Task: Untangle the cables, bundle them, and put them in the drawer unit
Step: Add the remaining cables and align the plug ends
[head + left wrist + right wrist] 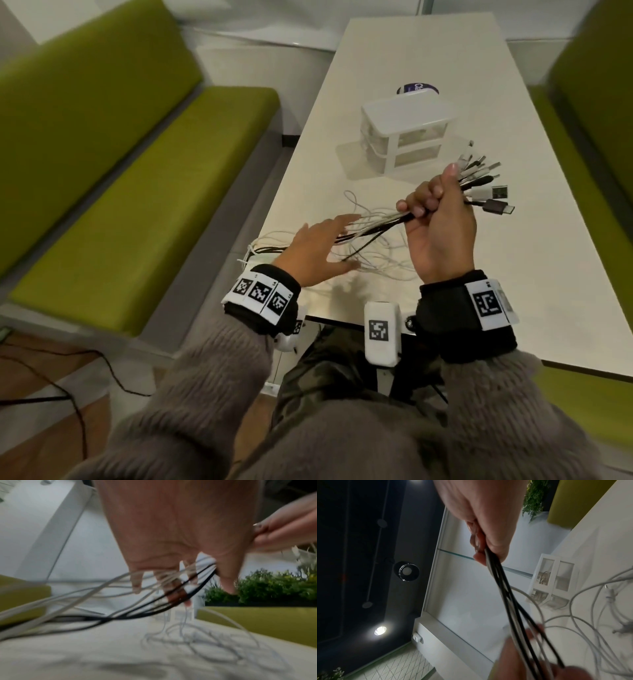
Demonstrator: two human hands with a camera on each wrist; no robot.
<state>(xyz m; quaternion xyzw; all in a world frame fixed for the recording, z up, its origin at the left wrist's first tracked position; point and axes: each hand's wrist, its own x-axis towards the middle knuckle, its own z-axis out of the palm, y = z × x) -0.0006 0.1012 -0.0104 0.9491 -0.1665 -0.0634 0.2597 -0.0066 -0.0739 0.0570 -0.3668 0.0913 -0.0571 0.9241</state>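
My right hand is raised above the white table and grips a bunch of black and white cables just behind their plug ends, which fan out to the right. My left hand is spread flat, its fingers threaded among the cables. The loose white lengths lie tangled on the table near its front edge. The white drawer unit stands mid-table beyond the hands, its drawers closed. In the right wrist view the right hand holds the black cables.
A round dark-blue object sits behind the drawer unit. Green benches flank the table, one on the left and one on the right. A black cord runs across the floor at lower left.
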